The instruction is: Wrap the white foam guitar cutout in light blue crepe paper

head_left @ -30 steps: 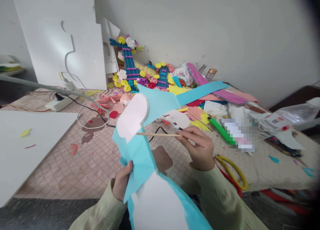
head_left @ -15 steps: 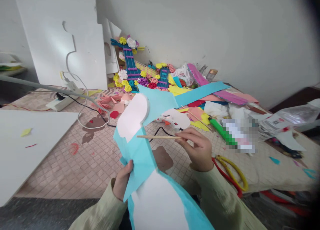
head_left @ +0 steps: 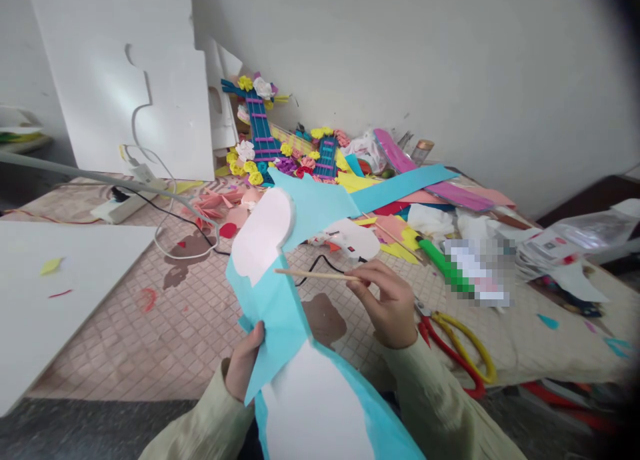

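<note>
A white foam board cutout with a rounded top is partly wrapped in light blue crepe paper. My left hand grips its left side, thumb on the blue paper and the other fingers hidden behind. Between the thumb and fingers of my right hand is a thin wooden stick, held nearly level. Its far tip lies over the blue-covered neck of the cutout, below the white rounded top; whether it touches the paper I cannot tell. A loose flap of blue paper spreads out behind the top.
Red-and-yellow scissors lie right of my right hand. Beyond are a green cutter, a white glue gun and crepe paper scraps. Paper-flower decorations stand at the back. A white board and power strip are at left.
My right hand has shifted slightly left, and the stick's tip has risen a little, so it slants more. More of the scissors shows. My left hand keeps its hold.
</note>
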The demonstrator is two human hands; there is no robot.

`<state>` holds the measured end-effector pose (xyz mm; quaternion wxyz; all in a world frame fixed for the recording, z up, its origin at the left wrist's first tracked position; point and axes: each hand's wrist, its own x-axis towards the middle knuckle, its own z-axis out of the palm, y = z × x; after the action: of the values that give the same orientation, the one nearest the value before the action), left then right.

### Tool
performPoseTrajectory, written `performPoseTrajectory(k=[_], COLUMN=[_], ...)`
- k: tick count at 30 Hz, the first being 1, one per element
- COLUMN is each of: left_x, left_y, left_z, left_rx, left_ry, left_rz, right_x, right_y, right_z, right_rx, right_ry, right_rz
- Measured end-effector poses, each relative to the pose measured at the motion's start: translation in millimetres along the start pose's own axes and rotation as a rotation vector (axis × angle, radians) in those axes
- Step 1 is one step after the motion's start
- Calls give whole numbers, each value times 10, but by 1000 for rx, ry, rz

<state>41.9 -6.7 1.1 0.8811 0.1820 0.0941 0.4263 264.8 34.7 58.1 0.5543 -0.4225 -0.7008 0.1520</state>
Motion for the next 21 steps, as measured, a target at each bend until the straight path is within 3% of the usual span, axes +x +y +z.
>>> performPoseTrajectory(k=[3, 7, 12, 15, 21], left_x=[19, 91, 107, 81, 101], left_y=[-5, -77, -128, -98, -132], left_z=[2, 20, 17, 50, 27], left_rx=[-21, -87, -58, -35, -35], left_ry=[-13, -1, 250, 333, 316], left_rz=[0, 25, -2, -60, -12], right_x=[-88, -153, -9, 76, 77], right_y=[-75, -296, -561, -637, -654], right_z=[18, 165, 377, 414, 413], right_rx=[103, 505, 981, 1035, 888], right_ry=[-6, -68, -116, -73, -73], right_rz=[86, 413, 730, 786, 800])
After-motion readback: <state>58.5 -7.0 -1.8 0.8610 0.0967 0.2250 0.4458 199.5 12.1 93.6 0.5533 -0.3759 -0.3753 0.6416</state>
